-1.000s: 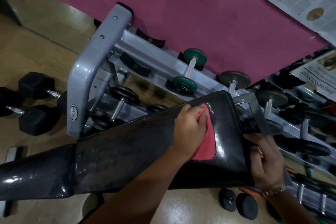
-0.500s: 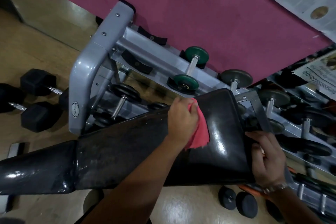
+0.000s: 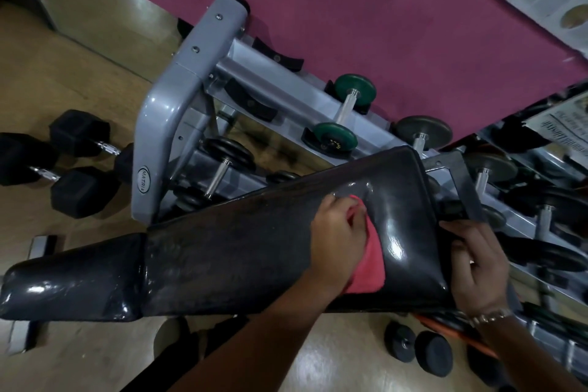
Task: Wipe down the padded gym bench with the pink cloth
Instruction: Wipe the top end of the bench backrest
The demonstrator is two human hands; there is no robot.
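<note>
The black padded gym bench (image 3: pixel 241 251) stretches from left to right across the view, its wide right end shiny. My left hand (image 3: pixel 337 242) lies on the pad near that wide end. It holds the pink cloth (image 3: pixel 369 267) bunched under its fingers and presses it against the padding. The cloth hangs out below and to the right of the palm. My right hand (image 3: pixel 477 261) grips the bench's right end, thumb on top and fingers curled over the edge.
A grey dumbbell rack (image 3: pixel 171 124) with green (image 3: pixel 343 111) and black dumbbells stands right behind the bench, against a magenta wall. Black hex dumbbells (image 3: pixel 79 162) lie on the wooden floor at left. A small dumbbell (image 3: pixel 416 350) lies on the floor under the bench's right end.
My left hand slid the cloth up to the pad's far edge, then back toward the middle of the wide end. My right hand kept its hold on the bench end.
</note>
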